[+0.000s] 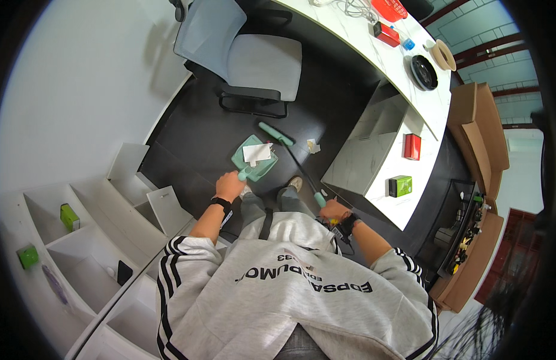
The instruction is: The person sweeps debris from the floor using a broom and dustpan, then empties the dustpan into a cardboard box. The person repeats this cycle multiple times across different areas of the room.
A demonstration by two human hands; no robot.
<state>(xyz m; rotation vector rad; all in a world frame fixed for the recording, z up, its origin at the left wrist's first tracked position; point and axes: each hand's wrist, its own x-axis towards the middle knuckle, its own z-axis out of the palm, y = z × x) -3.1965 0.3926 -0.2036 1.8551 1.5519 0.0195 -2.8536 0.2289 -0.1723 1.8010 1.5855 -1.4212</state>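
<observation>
My left hand (230, 185) grips the handle of a green plastic dustpan (261, 170), which is low over the dark floor; whether it touches the floor I cannot tell. White paper scraps (257, 153) and small bits of debris lie in the pan. My right hand (334, 210) is closed around the green grip of a broom with a thin black shaft (300, 165). The green broom head (276, 133) is just beyond the dustpan, to its right, apart from the paper. A crumpled, pale paper scrap (313, 146) lies on the floor right of the broom head.
A grey office chair (264, 63) stands ahead. To the right curves a white marble-patterned desk (390, 204) bearing red and green boxes, a black ashtray (424, 72) and a red basket (390, 9). White shelving (98, 258) with an open door (169, 209) is at left. Cardboard boxes (478, 135) stand far right.
</observation>
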